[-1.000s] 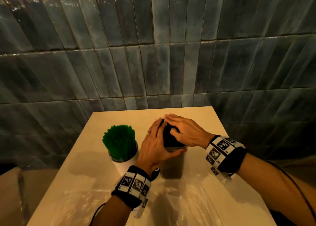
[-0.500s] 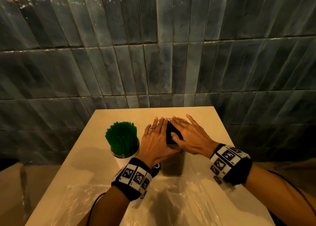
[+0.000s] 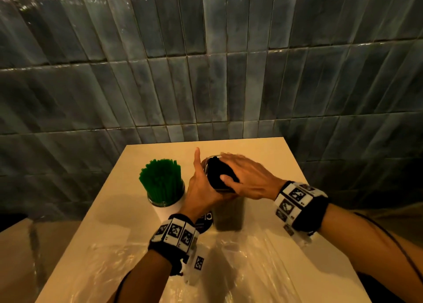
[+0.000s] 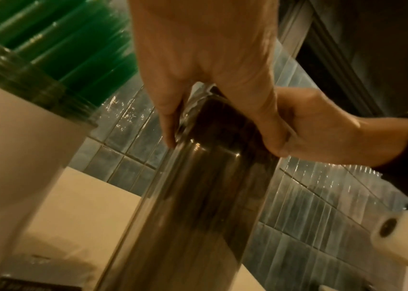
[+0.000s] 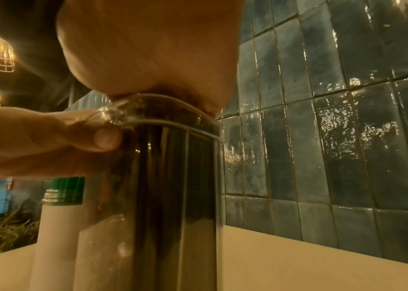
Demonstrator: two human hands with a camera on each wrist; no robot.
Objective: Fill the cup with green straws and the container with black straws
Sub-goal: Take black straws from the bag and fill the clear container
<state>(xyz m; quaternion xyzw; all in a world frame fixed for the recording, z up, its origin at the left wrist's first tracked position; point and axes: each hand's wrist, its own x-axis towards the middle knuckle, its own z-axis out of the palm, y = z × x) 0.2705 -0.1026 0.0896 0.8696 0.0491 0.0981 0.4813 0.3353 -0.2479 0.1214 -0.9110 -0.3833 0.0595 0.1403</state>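
Observation:
A white cup (image 3: 169,210) packed with green straws (image 3: 161,181) stands left of centre on the table. Right of it is a tall clear container (image 3: 229,215) full of black straws (image 3: 217,174). My right hand (image 3: 249,176) lies flat on the straw tops, its thumb resting on them. My left hand (image 3: 201,188) stands on edge against the container's left side, fingers straight up. Its thumb (image 5: 103,137) presses the wall just under the rim, so it holds the container (image 4: 198,196). The far rim is hidden by the right hand.
Crumpled clear plastic wrap (image 3: 251,257) covers the near part of the cream table (image 3: 270,151). A round black label (image 3: 204,222) lies between cup and container. A dark tiled wall (image 3: 206,73) rises right behind the table's far edge.
Both hands lay flat on the black straws before. The left hand has turned onto its edge beside the container, fingers upright. The right hand stays on top.

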